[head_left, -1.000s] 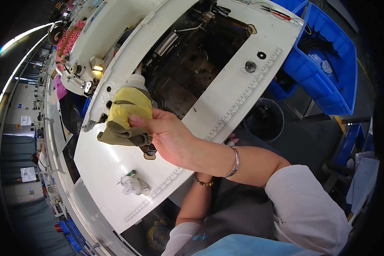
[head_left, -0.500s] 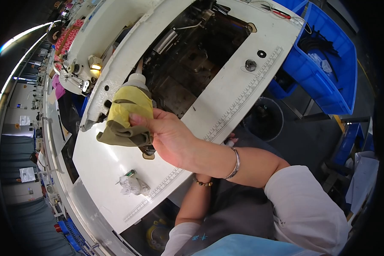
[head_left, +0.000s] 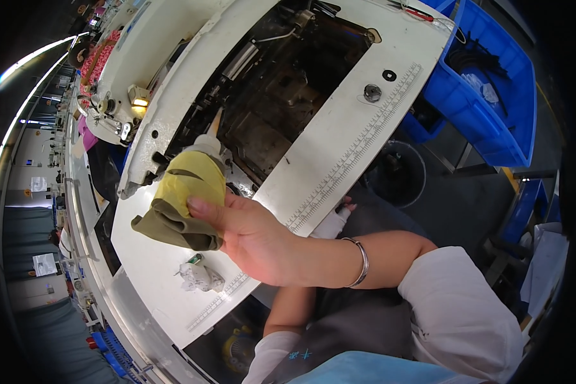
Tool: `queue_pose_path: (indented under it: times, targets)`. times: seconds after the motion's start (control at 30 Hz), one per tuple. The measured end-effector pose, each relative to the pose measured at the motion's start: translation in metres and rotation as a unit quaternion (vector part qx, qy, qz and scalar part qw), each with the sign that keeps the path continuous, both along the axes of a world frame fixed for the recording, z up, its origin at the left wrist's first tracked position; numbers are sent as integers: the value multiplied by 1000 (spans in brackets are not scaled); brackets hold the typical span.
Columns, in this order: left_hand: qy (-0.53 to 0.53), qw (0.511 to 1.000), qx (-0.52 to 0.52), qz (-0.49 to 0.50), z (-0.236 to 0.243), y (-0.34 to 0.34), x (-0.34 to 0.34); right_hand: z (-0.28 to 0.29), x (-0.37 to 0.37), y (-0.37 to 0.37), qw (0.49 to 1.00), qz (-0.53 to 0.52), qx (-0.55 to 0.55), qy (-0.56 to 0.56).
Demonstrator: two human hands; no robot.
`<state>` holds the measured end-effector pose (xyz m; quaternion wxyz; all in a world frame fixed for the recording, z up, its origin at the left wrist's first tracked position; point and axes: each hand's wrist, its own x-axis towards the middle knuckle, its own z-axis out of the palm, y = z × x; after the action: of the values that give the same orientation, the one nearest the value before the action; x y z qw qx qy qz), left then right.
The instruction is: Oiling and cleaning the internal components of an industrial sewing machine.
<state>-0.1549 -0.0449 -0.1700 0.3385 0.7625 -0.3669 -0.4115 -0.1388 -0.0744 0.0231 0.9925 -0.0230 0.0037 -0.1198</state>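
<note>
Head: right fingers [head_left: 205, 210] grip one wrapped bottle [head_left: 206, 144]; left fingers [head_left: 347, 205], I can't tell; two discs [head_left: 372, 93] lie rightward.

One bottle [head_left: 206, 143], one fabric bundle [head_left: 180, 192] in the fingers [head_left: 203, 210]

Two hands show: one right hand [head_left: 255, 242], with one bangle [head_left: 365, 264] at its wrist, and one left hand [head_left: 346, 207], to the right of those fingers. Just below the fingers sits one crumpled white wad [head_left: 201, 278]. Up and to their right lie one grey round piece [head_left: 372, 94], one black disc [head_left: 389, 75] and one red-handled tool [head_left: 419, 13]. Farther right are one large blue bin [head_left: 486, 139], one smaller blue bin [head_left: 422, 132] and one round bucket [head_left: 408, 196].
</note>
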Motion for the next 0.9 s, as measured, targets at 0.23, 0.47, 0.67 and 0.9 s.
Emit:
queue_pose_path:
  times: [0.23,0.47,0.67,0.9]
  targets:
    - [-47,998,-30,11,-7,4,-1,-1,5,-3,999,8,12,31]
    - [14,997,-41,56,-11,-4,-2,-5,20,-15,1000,18,-8,23]
    - [32,997,-41,65,-7,21,-2,2,17,-17,999,25,-20,37]
    - [53,995,-45,73,-5,33,-6,1,14,-20,998,29,-46,33]
